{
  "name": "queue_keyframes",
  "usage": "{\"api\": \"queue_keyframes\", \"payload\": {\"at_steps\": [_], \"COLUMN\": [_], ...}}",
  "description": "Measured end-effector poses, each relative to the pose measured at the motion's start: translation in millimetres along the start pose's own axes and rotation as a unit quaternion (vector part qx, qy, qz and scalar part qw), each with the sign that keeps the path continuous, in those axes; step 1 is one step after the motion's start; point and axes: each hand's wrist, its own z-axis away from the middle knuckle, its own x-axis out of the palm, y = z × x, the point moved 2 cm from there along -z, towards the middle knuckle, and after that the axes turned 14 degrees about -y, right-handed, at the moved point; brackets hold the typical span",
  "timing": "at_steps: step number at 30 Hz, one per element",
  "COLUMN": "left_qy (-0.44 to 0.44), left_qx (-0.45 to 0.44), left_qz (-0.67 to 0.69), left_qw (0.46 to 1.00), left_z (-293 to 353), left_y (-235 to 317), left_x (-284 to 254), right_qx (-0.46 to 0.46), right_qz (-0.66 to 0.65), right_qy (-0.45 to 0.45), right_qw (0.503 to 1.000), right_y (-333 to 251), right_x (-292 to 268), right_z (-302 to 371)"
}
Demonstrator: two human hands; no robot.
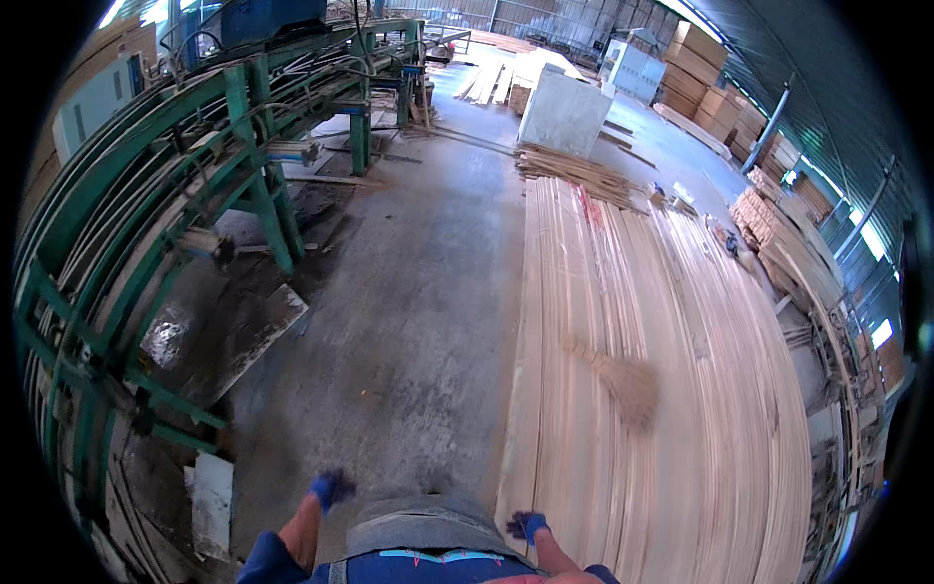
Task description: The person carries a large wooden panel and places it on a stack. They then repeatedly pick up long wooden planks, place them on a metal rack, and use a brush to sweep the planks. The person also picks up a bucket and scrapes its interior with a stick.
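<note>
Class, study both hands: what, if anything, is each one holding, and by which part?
Nothing is visibly held in the left hand or the right hand, both gloved; the broom lies out of their grasp on the wooden boards.

Blue gloves (329, 489) (dark-fingered, it seems) accompany dark-blue sleeves (269, 559).

The view contains one left hand (334, 488), one right hand (526, 527), one straw broom (629, 387), one green machine frame (239, 105).
</note>
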Motion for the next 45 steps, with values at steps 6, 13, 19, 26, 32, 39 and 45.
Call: {"api": "queue_keyframes", "payload": {"at_steps": [6, 13, 19, 26, 32, 39, 45], "left_qy": [0.089, 0.032, -0.064, -0.053, 0.074, 0.053, 0.027], "left_qx": [-0.163, -0.097, 0.172, 0.137, -0.187, -0.214, 0.081], "left_qz": [-0.092, -0.677, -0.27, -0.051, -0.23, -0.319, -0.094], "left_qw": [0.978, 0.729, 0.945, 0.988, 0.952, 0.922, 0.992], "left_z": [-87.2, -343.3, -634.9, -766.8, -815.1, -1033.6, -1325.2], "left_y": [1.6, 218.2, 646.9, 801.0, 768.3, 954.7, 1352.4], "left_x": [30.7, 79.4, 241.1, 301.9, 328.3, 351.4, 433.9], "right_qx": [-0.207, -0.137, -0.214, -0.012, -0.103, -0.082, 0.023], "right_qz": [0.012, -0.127, 0.346, -0.126, -0.012, -0.043, -0.125], "right_qy": [-0.059, -0.036, -0.002, -0.024, -0.006, -0.053, -0.005], "right_qw": [0.976, 0.982, 0.914, 0.992, 0.995, 0.994, 0.992], "right_y": [-393.0, -569.7, -624.2, -960.9, -1381.5, -1618.1, -1656.8], "right_x": [-38.6, -54.2, -148.7, -221.1, -199.9, -223.6, -284.5], "right_z": [-79.6, -139.4, -219.9, -327.8, -347.3, -465.9, -560.5]}}
